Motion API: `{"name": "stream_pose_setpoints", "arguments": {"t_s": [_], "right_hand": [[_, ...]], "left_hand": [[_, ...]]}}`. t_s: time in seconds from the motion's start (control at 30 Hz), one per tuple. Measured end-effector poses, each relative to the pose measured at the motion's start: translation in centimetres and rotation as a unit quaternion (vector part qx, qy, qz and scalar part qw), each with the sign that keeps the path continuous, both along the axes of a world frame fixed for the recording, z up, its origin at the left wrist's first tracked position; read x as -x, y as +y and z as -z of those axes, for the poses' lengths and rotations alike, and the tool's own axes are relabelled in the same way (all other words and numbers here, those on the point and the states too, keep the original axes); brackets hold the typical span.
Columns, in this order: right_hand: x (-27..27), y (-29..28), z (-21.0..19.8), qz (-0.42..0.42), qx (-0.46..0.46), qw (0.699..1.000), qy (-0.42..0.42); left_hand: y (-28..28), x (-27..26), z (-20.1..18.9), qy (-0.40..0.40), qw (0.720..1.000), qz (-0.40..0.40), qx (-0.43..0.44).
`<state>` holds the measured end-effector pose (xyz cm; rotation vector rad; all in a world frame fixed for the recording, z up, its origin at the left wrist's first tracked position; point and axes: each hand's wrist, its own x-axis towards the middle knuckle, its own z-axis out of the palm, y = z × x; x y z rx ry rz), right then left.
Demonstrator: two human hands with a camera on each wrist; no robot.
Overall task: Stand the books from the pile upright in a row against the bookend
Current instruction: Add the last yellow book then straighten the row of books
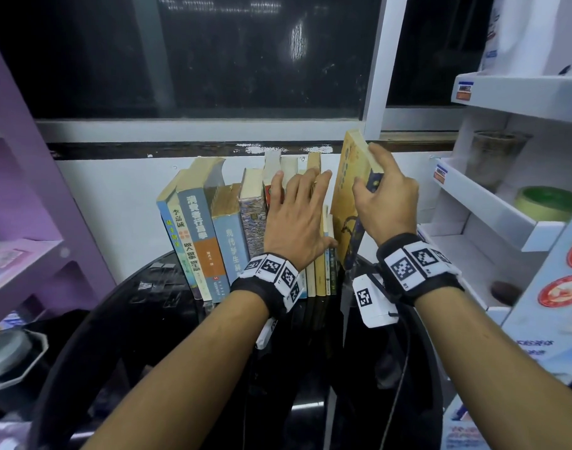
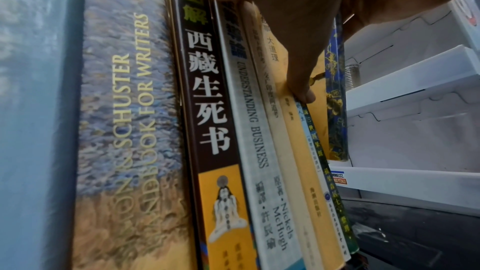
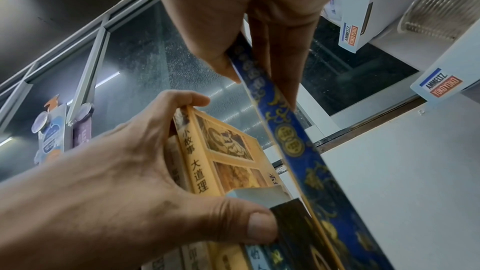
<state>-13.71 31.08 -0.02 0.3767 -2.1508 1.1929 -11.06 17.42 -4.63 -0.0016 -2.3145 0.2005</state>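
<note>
In the centre of the head view I see my left hand (image 1: 296, 219) lying with fingers straight and spread against the row of upright paperback books (image 1: 226, 228), pressing on the spines of its right end. The row stands on the round black glossy table (image 1: 122, 319), with the thick books at the left leaning slightly. To the right of centre, my right hand (image 1: 383, 203) is clamped on a tall yellow book with a dark blue patterned spine (image 1: 344, 203), thumb on the cover side and fingers on the far side, near its upper edge. That book stands tilted just beside the row's right end, its lower edge down by the table. I cannot make out a bookend. White cardboard display shelves (image 1: 492, 203) fill the right of the frame.
</note>
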Motion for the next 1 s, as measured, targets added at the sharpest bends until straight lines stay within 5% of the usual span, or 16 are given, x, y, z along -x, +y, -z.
{"name": "stream_pose_setpoints", "arguments": {"t_s": [0.67,1.0], "right_hand": [[2.8,-0.7,3.2,-0.025,-0.091,0.995,-0.038],[3.3,-0.7,4.2,-0.051,-0.066,0.992,-0.095]], "left_hand": [[0.1,0.4,0.2,0.005,1.0,0.007,-0.001],[-0.5,0.3,-0.1,0.007,0.999,0.036,0.025]]}}
